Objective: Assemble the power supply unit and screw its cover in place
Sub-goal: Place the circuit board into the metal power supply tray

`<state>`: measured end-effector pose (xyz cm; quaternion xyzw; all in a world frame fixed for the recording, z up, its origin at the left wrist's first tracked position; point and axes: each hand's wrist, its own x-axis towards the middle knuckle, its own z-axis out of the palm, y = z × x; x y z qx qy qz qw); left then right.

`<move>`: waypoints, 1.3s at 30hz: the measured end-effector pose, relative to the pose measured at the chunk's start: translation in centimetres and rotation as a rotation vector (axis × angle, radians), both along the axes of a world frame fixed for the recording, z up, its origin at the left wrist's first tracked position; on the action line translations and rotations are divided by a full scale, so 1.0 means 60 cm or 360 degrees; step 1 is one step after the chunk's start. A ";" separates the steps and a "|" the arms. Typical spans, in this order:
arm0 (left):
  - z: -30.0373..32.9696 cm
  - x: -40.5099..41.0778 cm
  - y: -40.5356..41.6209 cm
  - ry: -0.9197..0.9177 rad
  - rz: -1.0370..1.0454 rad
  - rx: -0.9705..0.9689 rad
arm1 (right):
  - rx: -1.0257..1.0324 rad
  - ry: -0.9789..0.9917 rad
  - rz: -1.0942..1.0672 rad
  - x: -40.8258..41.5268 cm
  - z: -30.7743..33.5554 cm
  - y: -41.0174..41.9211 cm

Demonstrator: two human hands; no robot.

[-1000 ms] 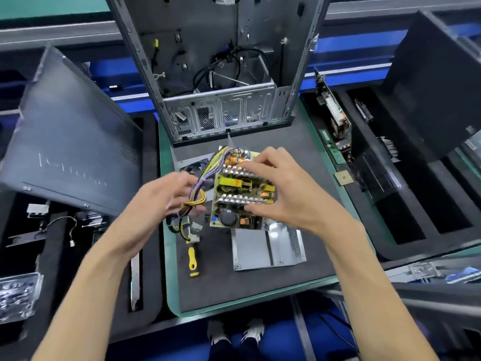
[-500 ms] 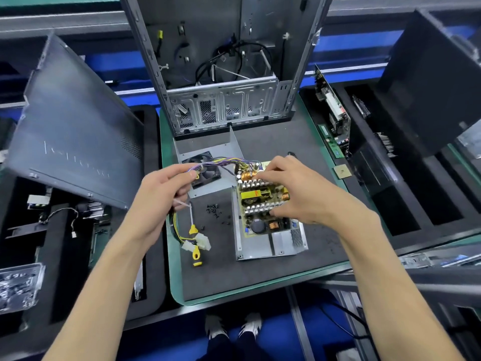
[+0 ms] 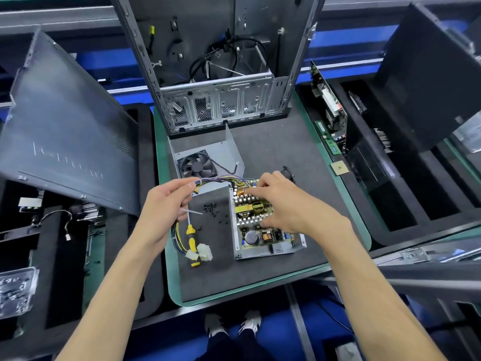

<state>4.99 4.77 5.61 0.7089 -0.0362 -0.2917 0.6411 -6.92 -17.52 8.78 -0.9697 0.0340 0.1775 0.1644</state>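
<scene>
Right hand (image 3: 283, 204) grips circuit board (image 3: 256, 217) inside metal base (image 3: 263, 252); left hand (image 3: 166, 204) pinches wire bundle (image 3: 218, 180) left of base.

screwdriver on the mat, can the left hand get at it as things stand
Probably not at once: the left hand pinches the wire bundle, so it must let go first. The screwdriver lies just below that hand, though white connectors overlap its handle.
</scene>
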 end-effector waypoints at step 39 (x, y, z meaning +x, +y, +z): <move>-0.001 -0.037 -0.135 -0.1236 -0.0723 0.0871 | 0.1313 -0.0602 -0.1727 -0.076 -0.143 -0.019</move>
